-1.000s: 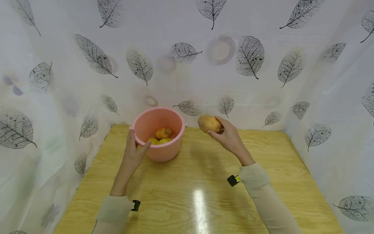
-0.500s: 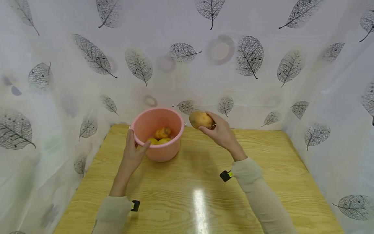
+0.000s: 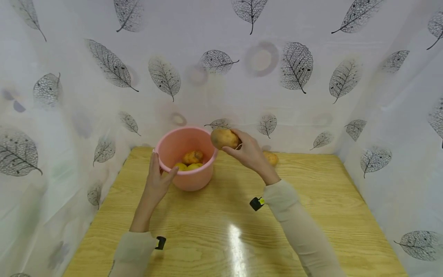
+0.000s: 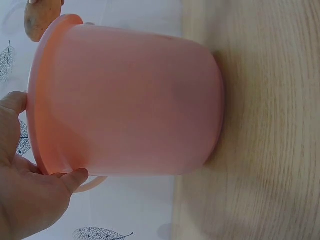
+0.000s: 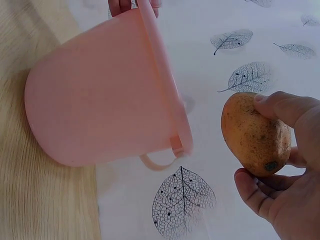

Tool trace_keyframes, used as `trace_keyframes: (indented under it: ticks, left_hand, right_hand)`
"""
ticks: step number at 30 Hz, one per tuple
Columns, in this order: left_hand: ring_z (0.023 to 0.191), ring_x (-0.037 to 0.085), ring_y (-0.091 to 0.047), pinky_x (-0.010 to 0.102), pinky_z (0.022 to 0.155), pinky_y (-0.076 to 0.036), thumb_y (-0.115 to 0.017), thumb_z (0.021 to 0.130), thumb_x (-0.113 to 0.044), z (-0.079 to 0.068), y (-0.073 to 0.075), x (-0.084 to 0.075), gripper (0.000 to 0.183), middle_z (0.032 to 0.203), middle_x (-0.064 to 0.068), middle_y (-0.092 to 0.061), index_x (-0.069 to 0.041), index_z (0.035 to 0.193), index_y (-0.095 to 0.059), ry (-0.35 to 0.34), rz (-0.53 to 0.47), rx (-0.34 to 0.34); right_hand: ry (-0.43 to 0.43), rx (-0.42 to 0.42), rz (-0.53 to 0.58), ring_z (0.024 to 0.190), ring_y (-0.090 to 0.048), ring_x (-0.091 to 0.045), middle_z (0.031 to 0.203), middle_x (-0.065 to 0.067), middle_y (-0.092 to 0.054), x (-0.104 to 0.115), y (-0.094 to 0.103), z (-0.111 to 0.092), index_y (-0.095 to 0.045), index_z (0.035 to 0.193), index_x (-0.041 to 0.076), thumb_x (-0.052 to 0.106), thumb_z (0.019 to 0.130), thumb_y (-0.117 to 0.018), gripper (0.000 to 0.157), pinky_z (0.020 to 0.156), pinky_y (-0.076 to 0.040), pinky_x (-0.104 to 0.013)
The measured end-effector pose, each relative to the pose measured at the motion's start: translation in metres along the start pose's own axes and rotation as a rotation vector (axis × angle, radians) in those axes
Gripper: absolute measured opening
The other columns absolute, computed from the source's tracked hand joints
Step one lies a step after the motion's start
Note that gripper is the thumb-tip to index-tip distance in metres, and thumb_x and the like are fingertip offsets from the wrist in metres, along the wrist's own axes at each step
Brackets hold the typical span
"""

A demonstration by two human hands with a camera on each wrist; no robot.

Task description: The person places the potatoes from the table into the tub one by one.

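A pink plastic bucket (image 3: 194,181) stands upright at the back left of the table. Inside it lie several potatoes, among them a browner one (image 3: 192,157). My left hand (image 3: 157,186) grips the near-left rim, thumb on one side and fingers on the other, as the left wrist view (image 4: 35,195) also shows. Up at the bucket's right rim, my right hand (image 3: 250,152) holds a large potato (image 3: 224,138) between thumb and fingers. In the right wrist view this potato (image 5: 256,134) is apart from the bucket, above rim height, with a dark spot on its skin.
Another potato (image 3: 271,158) lies on the wooden table (image 3: 194,231) near the back edge, partly hidden behind my right wrist. A white curtain (image 3: 221,30) with a leaf print surrounds the table at the back and sides. The bucket's handle (image 5: 162,162) hangs down outside.
My right hand has carried its potato leftward to the bucket's right rim. The potato on the table has come into view behind the wrist. The left hand and the bucket have stayed put.
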State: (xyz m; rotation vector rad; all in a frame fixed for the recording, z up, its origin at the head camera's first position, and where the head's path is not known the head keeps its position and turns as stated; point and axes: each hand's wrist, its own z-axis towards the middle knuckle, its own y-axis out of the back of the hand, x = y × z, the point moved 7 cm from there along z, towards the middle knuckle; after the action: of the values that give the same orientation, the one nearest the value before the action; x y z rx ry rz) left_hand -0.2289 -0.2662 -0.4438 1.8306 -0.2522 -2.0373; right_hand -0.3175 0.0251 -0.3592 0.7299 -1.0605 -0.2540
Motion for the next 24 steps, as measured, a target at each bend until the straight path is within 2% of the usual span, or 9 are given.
trace_keyframes:
  ticks: [12,17,24]
  left_hand:
    - [0.156,0.035,-0.009,0.05,0.125,-0.023,-0.068,0.102,-0.027,-0.001,0.001,-0.002,0.103,0.17,0.016,0.015,-0.004,0.163,0.012,-0.016,-0.02,0.007]
    - [0.156,0.036,-0.009,0.05,0.125,-0.023,-0.069,0.101,-0.026,-0.001,0.0,-0.002,0.104,0.17,0.015,0.016,-0.005,0.163,0.013,-0.015,-0.022,0.011]
    - [0.156,0.034,-0.009,0.048,0.125,-0.023,-0.069,0.101,-0.026,0.001,-0.001,0.002,0.104,0.17,0.015,0.016,-0.005,0.163,0.012,-0.005,-0.021,0.012]
  right_hand:
    - [0.037,0.074,0.025,0.096,-0.063,-0.025,0.128,-0.018,-0.062,0.019,-0.028,0.018,-0.048,0.151,0.0,0.029,0.096,-0.076,0.069,0.077,-0.058,-0.035]
    - [0.077,0.087,0.015,0.104,-0.063,-0.026,0.131,-0.017,-0.063,0.028,-0.038,0.023,-0.05,0.15,0.001,0.027,0.096,-0.077,0.065,0.083,-0.058,-0.038]
    - [0.072,0.104,-0.002,0.112,-0.061,-0.026,0.136,-0.016,-0.061,0.034,-0.05,0.029,-0.052,0.147,0.001,0.027,0.095,-0.078,0.064,0.091,-0.056,-0.04]
